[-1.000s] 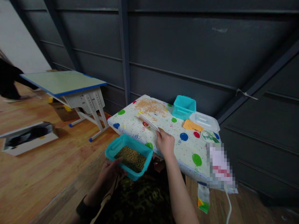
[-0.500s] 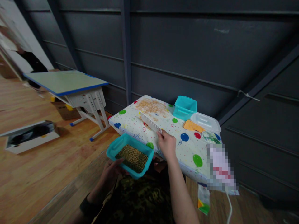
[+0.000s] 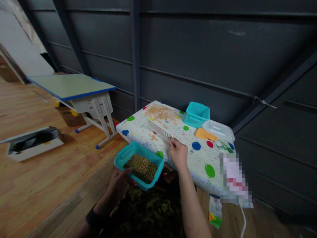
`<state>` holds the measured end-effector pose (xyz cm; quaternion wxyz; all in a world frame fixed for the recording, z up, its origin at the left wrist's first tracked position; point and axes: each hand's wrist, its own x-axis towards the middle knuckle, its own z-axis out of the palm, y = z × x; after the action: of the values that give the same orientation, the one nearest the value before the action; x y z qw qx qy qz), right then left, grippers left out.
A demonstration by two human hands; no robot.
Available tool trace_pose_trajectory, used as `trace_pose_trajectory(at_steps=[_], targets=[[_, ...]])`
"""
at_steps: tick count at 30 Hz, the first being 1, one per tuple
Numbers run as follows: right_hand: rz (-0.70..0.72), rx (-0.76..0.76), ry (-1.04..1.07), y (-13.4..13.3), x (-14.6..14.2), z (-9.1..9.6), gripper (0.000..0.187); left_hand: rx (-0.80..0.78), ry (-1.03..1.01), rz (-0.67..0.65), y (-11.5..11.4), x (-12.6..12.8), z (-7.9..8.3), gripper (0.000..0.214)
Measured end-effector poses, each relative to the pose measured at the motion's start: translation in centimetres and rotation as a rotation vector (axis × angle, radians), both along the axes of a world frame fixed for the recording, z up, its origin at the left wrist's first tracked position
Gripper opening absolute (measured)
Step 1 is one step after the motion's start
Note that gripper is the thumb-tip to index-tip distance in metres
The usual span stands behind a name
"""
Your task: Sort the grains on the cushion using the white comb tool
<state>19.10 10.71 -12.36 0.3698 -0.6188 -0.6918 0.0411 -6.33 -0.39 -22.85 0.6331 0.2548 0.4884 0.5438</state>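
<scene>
The teal tub, clasped at its side by the left hand, is just off the near edge of the cloth-covered table; gathering loose beans seems the step in hand, and the next move calls for keeping it level. It looks glossy and tilts slightly, tan beans lying inside. The right hand grips a white slotted strip; beyond lie scattered beans

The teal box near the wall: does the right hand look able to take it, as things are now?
Probably not yet: the way across the table to the teal box looks unobstructed, but the right hand grips a white slotted piece and would likely need freeing first.
</scene>
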Motion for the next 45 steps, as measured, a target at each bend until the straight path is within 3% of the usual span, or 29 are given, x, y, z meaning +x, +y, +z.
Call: trace_pose_trajectory(at_steps=[13, 25, 37, 45], targets=[[-0.114, -0.017, -0.009, 0.2, 0.2, 0.0, 0.031, 0.018, 0.01, 0.04, -0.4, 0.6, 0.8, 0.045], [-0.052, -0.031, -0.042, -0.1, 0.2, 0.3, 0.025, 0.036, -0.047, -0.049, -1.2, 1.6, 0.9, 0.051], [-0.054, 0.011, -0.024, -2.5, 1.0, -0.4, 0.033, 0.005, -0.067, -0.038, -1.5, 2.7, 3.5, 0.052], [-0.053, 0.058, 0.029, -3.1, 1.2, -0.7, 0.038, 0.028, -0.059, -0.057, -1.4, 2.5, 2.9, 0.05]])
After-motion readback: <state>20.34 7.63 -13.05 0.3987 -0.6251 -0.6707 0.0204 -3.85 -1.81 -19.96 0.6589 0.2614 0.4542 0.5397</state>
